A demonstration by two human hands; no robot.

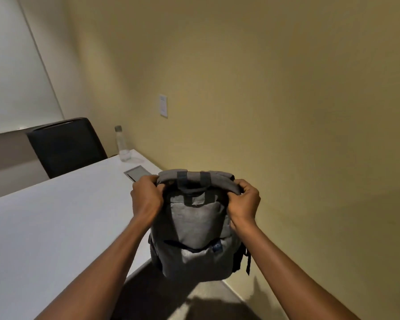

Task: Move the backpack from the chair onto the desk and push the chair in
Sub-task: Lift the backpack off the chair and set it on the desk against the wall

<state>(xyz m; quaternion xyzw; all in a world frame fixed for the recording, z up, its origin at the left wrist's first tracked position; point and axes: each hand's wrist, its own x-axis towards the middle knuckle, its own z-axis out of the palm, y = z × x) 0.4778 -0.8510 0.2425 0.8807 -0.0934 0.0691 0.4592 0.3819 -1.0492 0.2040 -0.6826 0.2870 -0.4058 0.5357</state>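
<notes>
The grey backpack [198, 225] hangs upright beside the white counter's [55, 215] near corner; left hand [146, 197] and right hand [244, 200] clench fingers around its top (both closed tight).

White desk [55, 215]: clear bottle [122, 144], recessed panel [137, 173].

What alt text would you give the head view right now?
Both hands, left hand and right hand, grip the top of a grey backpack held upright in the air at the white desk's near corner. A clear bottle stands at the far end beside a black chair.
</notes>
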